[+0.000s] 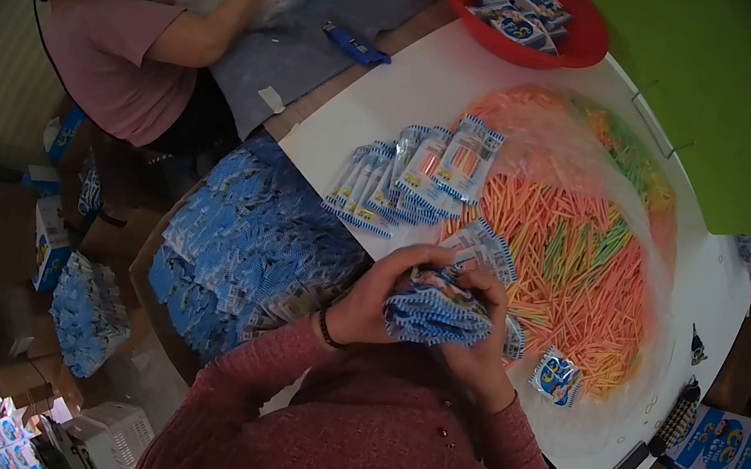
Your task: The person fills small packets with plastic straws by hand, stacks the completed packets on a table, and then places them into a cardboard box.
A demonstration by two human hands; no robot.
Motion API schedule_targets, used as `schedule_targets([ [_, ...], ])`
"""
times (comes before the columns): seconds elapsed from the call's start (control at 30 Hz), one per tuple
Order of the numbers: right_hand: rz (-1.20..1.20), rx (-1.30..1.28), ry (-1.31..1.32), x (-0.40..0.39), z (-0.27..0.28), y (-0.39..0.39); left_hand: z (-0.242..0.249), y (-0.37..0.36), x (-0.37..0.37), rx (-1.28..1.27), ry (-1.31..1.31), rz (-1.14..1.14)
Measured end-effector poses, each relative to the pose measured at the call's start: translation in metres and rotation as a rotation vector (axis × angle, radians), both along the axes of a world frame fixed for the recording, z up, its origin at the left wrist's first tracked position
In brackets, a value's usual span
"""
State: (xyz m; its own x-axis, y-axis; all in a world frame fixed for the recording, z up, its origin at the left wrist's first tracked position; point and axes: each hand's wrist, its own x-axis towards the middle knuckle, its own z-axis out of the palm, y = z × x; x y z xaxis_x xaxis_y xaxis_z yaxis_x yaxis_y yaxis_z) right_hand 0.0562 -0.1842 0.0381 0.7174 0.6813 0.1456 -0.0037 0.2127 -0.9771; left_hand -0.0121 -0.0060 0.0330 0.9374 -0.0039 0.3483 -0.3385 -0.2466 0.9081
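Note:
Between my two hands is a thick stack of blue-and-white striped packets (pixel 438 311), held close to my body at the table's near edge. My left hand (pixel 374 300) wraps round its left side, and my right hand (pixel 481 339) grips its right side. Just beyond the stack, more packets (pixel 484 246) lie fanned on the table. Rows of clear-fronted packets (pixel 411 176) overlap farther left. To the right spreads a large clear bag of thin pink, orange and green sticks (pixel 578 280). One small blue packet (pixel 556 377) rests at its near edge.
A red bowl (pixel 520 39) of packets stands at the table's far side. Left of me, a big box holds a heap of blue packets (pixel 244 241). A co-worker (pixel 127 50) sits at another table with a blue tool (pixel 357 45). Dark tools (pixel 677 418) lie right.

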Motion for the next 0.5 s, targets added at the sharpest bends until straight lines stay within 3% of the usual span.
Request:
schedule_targets([
  [0.07,-0.074,-0.264,-0.32,0.011,0.011,0.0,0.003,-0.003,0.008,-0.238,-0.063,0.106],
  [0.17,-0.017,-0.399,-0.507,0.02,-0.02,-0.001,-0.026,-0.009,0.015,-0.282,0.07,0.159],
  [0.2,0.047,-0.366,-0.496,0.021,-0.028,0.0,-0.035,-0.011,0.012,-0.357,0.13,0.167],
  [0.27,-0.048,-0.292,-0.312,0.014,-0.046,0.004,-0.035,-0.015,0.011,-0.341,0.087,0.215],
  [0.33,-0.129,-0.149,-0.012,-0.001,-0.032,0.011,-0.028,-0.018,0.002,-0.339,0.003,0.273],
  [0.43,-0.094,-0.147,-0.025,-0.009,0.011,0.024,-0.013,-0.005,-0.032,-0.347,-0.062,0.419],
  [0.5,-0.074,-0.204,-0.098,-0.005,0.004,0.018,-0.013,0.012,-0.071,-0.435,-0.13,0.541],
])
